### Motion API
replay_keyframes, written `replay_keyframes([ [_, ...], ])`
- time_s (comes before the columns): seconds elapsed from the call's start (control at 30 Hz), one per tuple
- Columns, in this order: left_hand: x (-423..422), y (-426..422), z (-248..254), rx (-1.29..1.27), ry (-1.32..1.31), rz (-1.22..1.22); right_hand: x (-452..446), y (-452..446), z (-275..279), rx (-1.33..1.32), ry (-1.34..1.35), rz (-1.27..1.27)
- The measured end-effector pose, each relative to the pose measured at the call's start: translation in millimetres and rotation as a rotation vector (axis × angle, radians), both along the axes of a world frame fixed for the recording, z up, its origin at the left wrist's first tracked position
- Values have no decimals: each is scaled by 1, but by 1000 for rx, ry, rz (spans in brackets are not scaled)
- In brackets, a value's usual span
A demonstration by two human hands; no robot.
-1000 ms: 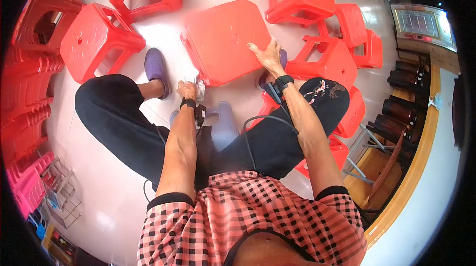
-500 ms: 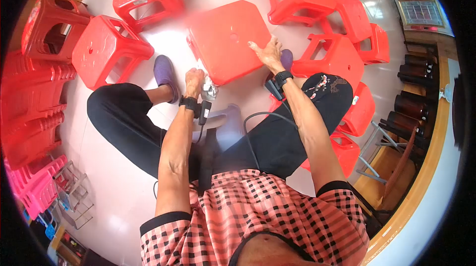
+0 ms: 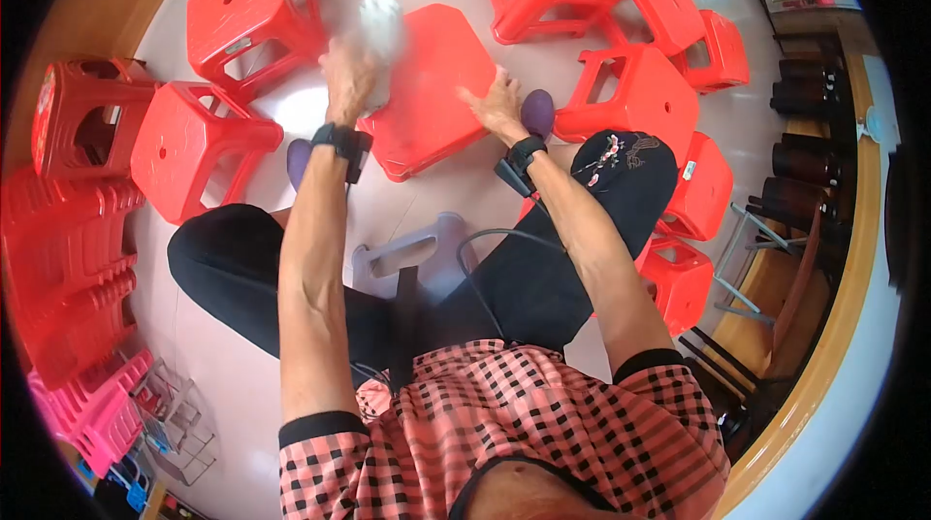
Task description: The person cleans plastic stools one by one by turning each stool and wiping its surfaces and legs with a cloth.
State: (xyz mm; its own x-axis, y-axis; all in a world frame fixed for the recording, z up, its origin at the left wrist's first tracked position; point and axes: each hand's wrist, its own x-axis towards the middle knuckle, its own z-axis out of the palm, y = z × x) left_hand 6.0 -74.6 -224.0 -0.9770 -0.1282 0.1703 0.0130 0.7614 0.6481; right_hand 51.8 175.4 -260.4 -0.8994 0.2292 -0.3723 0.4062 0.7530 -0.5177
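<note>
A red plastic stool (image 3: 436, 83) stands in front of me between my feet, its square seat facing up. My left hand (image 3: 351, 74) is at the far left side of this seat, closed on a white cloth (image 3: 381, 23) that is blurred by motion. My right hand (image 3: 497, 108) rests on the seat's right edge with thumb and fingers apart, holding the stool at that edge. Both wrists wear black bands with small devices.
More red stools stand at the left (image 3: 199, 146), at the upper left (image 3: 247, 16) and along the right (image 3: 630, 103). Stacked red stools (image 3: 68, 268) line the far left. A grey stool (image 3: 417, 253) is below me. Dark chairs (image 3: 805, 161) stand at the right.
My left hand has moved with the cloth from the stool's near left corner up to its far left side. My right hand stays at the right edge. The view has shifted slightly.
</note>
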Motion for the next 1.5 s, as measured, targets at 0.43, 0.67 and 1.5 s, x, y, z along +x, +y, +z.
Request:
replay_keyframes([
  [0.43, 85, 86, -12, -226, -60, -404, -2, 4, -15, 28, 44, 6],
  [0.67, 106, 86, -16, -205, 21, -671, 1, 3, -11, -27, 124, -28],
  [1.5, 27, 11, -23, -467, 272, -254, 4, -8, 4, -41, 89, -59],
])
